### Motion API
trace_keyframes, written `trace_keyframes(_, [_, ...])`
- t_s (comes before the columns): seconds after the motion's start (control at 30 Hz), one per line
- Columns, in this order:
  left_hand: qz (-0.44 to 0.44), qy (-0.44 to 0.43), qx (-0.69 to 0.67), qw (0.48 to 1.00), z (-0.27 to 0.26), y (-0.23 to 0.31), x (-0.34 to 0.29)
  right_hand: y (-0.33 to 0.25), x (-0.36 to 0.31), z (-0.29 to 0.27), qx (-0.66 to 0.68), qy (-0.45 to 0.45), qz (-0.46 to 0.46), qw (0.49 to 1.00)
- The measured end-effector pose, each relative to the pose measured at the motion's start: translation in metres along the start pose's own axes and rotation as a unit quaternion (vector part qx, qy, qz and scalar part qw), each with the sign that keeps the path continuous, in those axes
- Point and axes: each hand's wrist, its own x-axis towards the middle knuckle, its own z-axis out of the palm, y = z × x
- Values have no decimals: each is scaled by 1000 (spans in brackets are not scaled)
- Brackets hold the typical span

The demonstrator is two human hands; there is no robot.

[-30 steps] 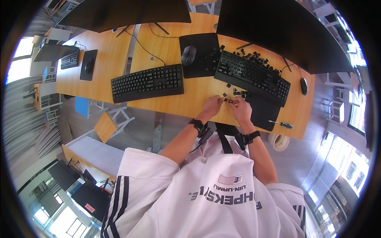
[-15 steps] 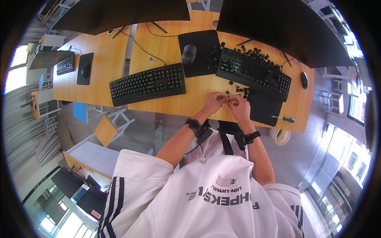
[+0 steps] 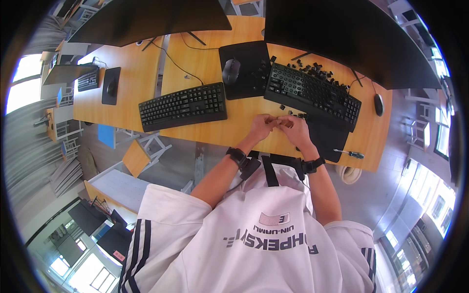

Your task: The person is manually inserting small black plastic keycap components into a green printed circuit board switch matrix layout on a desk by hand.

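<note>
My left hand (image 3: 262, 128) and my right hand (image 3: 295, 130) meet above the near part of the desk, fingertips pinched together. Whatever sits between the fingers is too small or hidden to make out. Just beyond the right hand lie a few loose black keycaps (image 3: 298, 115), partly covered by its fingers. Further off stands a black keyboard (image 3: 312, 93); some of its keys look bare of caps. Behind that keyboard, many more keycaps (image 3: 320, 73) are scattered in a heap.
A second black keyboard (image 3: 183, 105) lies to the left. Between the keyboards is a mouse (image 3: 231, 71) on a dark pad (image 3: 249, 92). Another pad (image 3: 328, 136) and a screwdriver (image 3: 352, 154) are at right, with a second mouse (image 3: 379, 104). Large monitors (image 3: 342, 39) line the far side.
The whole view has shifted slightly. My hands remain pinched together, a little further over the desk, and my right hand now covers more of the loose keycaps.
</note>
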Motion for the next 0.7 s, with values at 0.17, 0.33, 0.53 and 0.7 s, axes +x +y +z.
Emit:
trace_keyframes(0.17, [-29, -39, 69, 996, 12, 27, -4, 7, 4, -24, -44, -58, 14, 997])
trace_keyframes(0.33, [-13, -58, 58, 997, 26, 24, 5, 8, 0, -33, -29, -45, 36, 998])
trace_keyframes(0.53, [-22, -81, 2, 996, 39, 15, 19, 20, -4, -30, 4, 14, 42, 999])
trace_keyframes(0.7, [-9, -57, -9, 998, 44, 14, 31, 37, 5, -35, 41, 81, 31, 995])
